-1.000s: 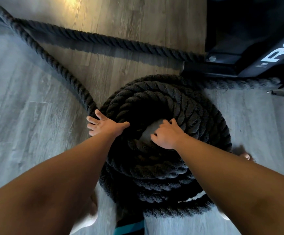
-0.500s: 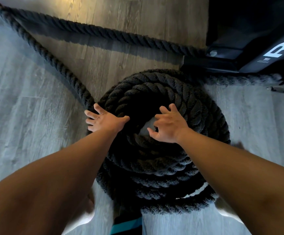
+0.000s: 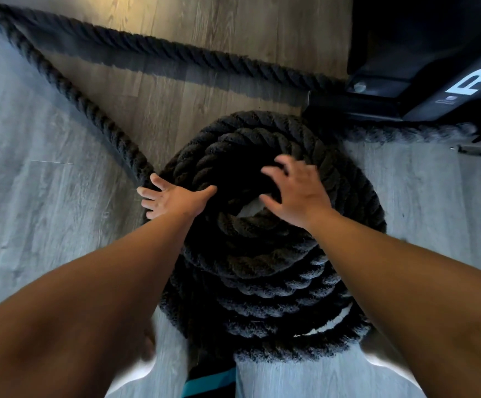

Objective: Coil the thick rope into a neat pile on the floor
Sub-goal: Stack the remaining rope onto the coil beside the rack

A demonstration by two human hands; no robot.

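Note:
A thick black twisted rope (image 3: 265, 265) lies coiled in a stacked round pile on the wooden floor, with a small gap of floor showing at its centre. My left hand (image 3: 173, 198) rests on the pile's left edge, fingers spread, where a loose strand (image 3: 70, 90) runs off to the upper left. My right hand (image 3: 296, 193) hovers over the top turns right of the centre hole, fingers spread and blurred. A second loose strand (image 3: 193, 54) crosses the floor behind the pile toward the right.
A black piece of gym equipment (image 3: 423, 53) with white lettering stands at the upper right, its base close to the pile's far side. A frayed stretch of rope (image 3: 405, 133) runs along its foot. Grey wood floor (image 3: 32, 211) lies to the left and right.
My right hand has lifted off the inner turn near the hole and moved up and right over the pile, its fingers opening. My left hand has stayed on the left edge.

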